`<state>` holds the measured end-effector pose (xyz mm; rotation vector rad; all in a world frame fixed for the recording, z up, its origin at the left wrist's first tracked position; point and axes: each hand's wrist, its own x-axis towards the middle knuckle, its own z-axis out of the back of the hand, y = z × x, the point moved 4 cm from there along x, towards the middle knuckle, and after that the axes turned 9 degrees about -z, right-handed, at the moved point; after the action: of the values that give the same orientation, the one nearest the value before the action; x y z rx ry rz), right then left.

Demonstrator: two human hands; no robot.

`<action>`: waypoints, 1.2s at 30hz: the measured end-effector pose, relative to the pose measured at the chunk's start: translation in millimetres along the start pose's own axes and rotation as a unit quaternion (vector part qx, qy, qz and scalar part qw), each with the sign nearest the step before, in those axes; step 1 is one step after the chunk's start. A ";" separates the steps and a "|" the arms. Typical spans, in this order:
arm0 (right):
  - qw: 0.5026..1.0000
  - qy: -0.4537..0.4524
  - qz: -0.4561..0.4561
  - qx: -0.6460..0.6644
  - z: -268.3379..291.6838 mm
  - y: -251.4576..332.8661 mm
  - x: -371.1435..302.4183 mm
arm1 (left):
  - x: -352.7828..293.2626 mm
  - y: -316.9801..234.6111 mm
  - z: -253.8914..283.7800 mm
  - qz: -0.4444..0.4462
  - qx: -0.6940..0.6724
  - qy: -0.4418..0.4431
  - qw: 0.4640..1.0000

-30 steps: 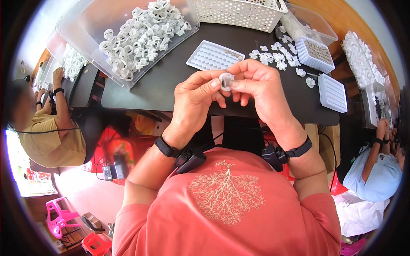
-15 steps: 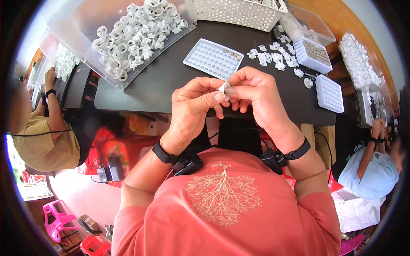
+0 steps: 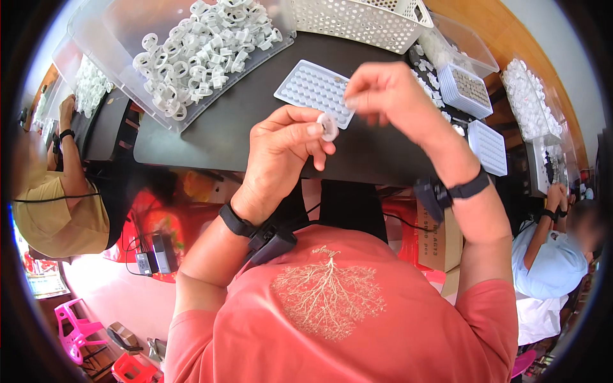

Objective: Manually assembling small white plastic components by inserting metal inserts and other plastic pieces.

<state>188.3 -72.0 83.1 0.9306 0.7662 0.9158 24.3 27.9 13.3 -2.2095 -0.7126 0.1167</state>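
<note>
My left hand (image 3: 284,143) pinches a small white plastic ring-shaped part (image 3: 328,127) between thumb and fingers, above the near edge of the dark table. My right hand (image 3: 399,99) hovers over the right edge of a pale tray (image 3: 300,96) with rows of small round pockets. Its curled fingers are smeared by motion, so whether anything sits between them is hidden. The right hand also covers part of the tray and some loose white parts (image 3: 426,86) on the table.
A clear bin (image 3: 175,127) heaped with white ring parts (image 3: 204,51) stands at left. A white perforated basket (image 3: 357,25) is at the back. Stacked trays (image 3: 466,92) and another pocketed tray (image 3: 488,148) lie at right. People work at both sides (image 3: 67,210), (image 3: 549,255).
My right hand has let go of the white part and moved up and right to the tray's edge. The left hand keeps the part, now turned to show its ring.
</note>
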 end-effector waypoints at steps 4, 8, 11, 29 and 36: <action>0.957 -0.115 0.068 -0.256 18.2 4.2 42.8 | 11.1 0.8 4.0 -0.003 -0.030 -0.030 0.999; 0.936 -0.089 0.050 -0.336 7.4 -19.4 76.8 | 16.5 8.8 4.5 0.000 -0.006 -0.047 0.999; 0.932 -0.088 0.060 -0.346 4.3 -26.4 83.1 | 15.6 9.7 5.5 -0.003 0.014 -0.047 0.999; 0.925 -0.167 0.103 -0.325 6.3 -1.4 30.4 | 18.7 10.5 9.5 -0.006 -0.003 -0.031 0.999; 0.959 -0.181 0.220 -0.013 -74.5 12.0 -45.8 | 24.4 10.4 -5.0 -0.021 -0.087 -0.077 0.993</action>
<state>101.9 -85.4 71.1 1.2300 0.2328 1.0943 51.0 31.9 12.7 -2.3682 -0.8836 0.2118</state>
